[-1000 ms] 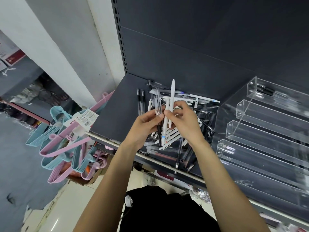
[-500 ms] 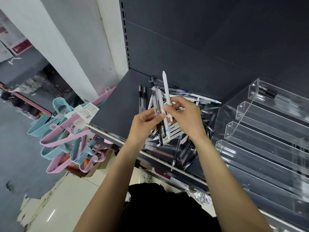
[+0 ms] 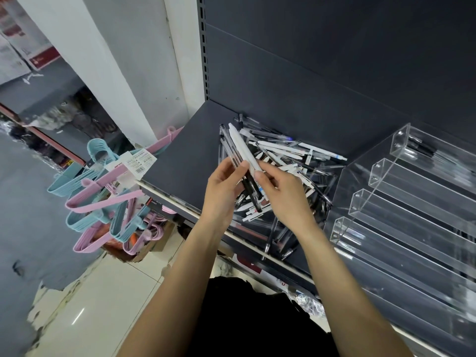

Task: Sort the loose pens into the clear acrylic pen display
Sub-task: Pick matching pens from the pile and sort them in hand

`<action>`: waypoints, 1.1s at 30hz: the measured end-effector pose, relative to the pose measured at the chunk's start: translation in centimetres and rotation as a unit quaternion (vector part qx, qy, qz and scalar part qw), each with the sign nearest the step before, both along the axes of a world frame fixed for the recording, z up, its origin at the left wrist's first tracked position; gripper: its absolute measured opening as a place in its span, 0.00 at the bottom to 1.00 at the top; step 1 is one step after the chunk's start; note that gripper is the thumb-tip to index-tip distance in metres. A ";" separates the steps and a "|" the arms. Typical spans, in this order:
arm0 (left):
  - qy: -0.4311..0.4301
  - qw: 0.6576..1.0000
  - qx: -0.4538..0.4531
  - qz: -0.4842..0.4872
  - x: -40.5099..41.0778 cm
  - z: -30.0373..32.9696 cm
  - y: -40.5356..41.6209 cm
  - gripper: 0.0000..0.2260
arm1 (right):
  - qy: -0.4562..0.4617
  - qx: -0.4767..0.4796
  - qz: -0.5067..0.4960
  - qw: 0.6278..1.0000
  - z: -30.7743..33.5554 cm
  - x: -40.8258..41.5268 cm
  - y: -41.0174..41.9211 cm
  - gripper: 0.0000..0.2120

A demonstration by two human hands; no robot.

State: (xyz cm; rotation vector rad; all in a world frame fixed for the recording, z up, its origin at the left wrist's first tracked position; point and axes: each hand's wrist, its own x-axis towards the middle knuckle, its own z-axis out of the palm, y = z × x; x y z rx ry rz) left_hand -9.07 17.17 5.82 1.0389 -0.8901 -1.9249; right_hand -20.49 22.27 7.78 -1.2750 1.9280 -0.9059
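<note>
A dark grey shelf (image 3: 180,161) fills the middle of the frame, with its dark back panel (image 3: 334,60) rising across the upper right. At the right edge stands the clear acrylic pen display (image 3: 412,215), a stepped bank of long slanted troughs; the topmost trough, in the upper right, holds a few dark pens (image 3: 422,149), while the lower troughs look clear (glare makes their far ends hard to read). Just left of the display, on the shelf, lies a heap of loose pens (image 3: 296,155), white and clear-barrelled, crossing one another in no order, some poking over the shelf's front lip. In the left of the frame a bunch of pink and blue hangers (image 3: 103,202) hangs below the shelf's left end, with a white price tag (image 3: 137,163) on it. Pale floor tiles (image 3: 90,292) show at the lower left.

In the centre of the frame both hands meet above the heap. The left hand (image 3: 221,197) grips a small bundle of clear and black pens (image 3: 235,157), fingers curled round them. The right hand (image 3: 286,194) pinches a white pen (image 3: 244,150) between thumb and fingers, laid against that bundle, its tip pointing toward the upper left.
</note>
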 end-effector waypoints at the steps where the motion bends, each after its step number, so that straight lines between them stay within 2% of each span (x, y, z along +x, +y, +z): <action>1: 0.010 1.000 0.002 0.009 -0.3 0.1 0.3 0.08 | 0.004 -0.001 0.001 1.000 -0.2 0.1 0.0 0.17; 4: 0.088 0.993 0.061 0.041 -1.4 0.6 0.8 0.07 | -0.029 -0.007 -0.011 1.000 -0.4 0.6 -0.1 0.22; 8: 0.156 0.983 0.089 0.043 -1.8 0.5 0.8 0.09 | -0.058 -0.026 -0.041 0.997 -0.2 0.5 -0.1 0.13; 12: 0.184 0.975 0.118 0.048 -1.9 -0.1 0.4 0.10 | -0.062 -0.020 -0.050 0.997 0.6 0.6 0.0 0.11; 14: 0.193 0.970 0.133 0.060 -2.0 -0.3 0.3 0.10 | 0.012 0.001 -0.027 1.000 1.2 0.5 0.2 0.10; 15: 0.196 0.968 0.140 0.066 -2.0 -0.3 0.2 0.10 | 0.098 0.019 -0.006 0.995 1.6 0.1 0.2 0.10; 17: 0.196 0.966 0.152 0.070 -1.9 -0.5 -0.1 0.10 | 0.272 0.033 0.006 0.962 2.7 -1.3 -0.4 0.12; 18: 0.189 0.969 0.151 0.059 -1.7 -0.6 -0.2 0.10 | 0.306 0.008 -0.004 0.952 3.3 -2.1 -1.0 0.12; 21: 0.145 0.982 0.122 -0.024 -1.1 -0.4 -0.4 0.11 | 0.240 -0.087 0.053 0.966 4.9 -3.9 -4.2 0.09; 22: 0.124 0.985 0.110 -0.055 -1.0 -0.3 -0.4 0.11 | 0.217 -0.081 0.099 0.968 4.9 -4.1 -5.4 0.11; 24: 0.095 0.985 0.092 -0.108 -0.7 -0.1 -0.4 0.11 | 0.181 -0.009 0.188 0.965 4.5 -4.4 -7.7 0.17; 27: 0.082 0.982 0.083 -0.151 -0.2 0.3 -0.4 0.11 | 0.088 0.073 0.261 0.958 4.3 -4.6 -9.5 0.15; 30: 0.079 0.980 0.070 -0.170 0.3 0.4 -0.4 0.11 | 0.037 0.069 0.294 0.953 4.5 -4.8 -10.1 0.13; 33: 0.082 0.978 0.065 -0.179 0.4 0.4 -0.2 0.11 | 0.034 0.073 0.327 0.941 4.8 -4.6 -10.4 0.12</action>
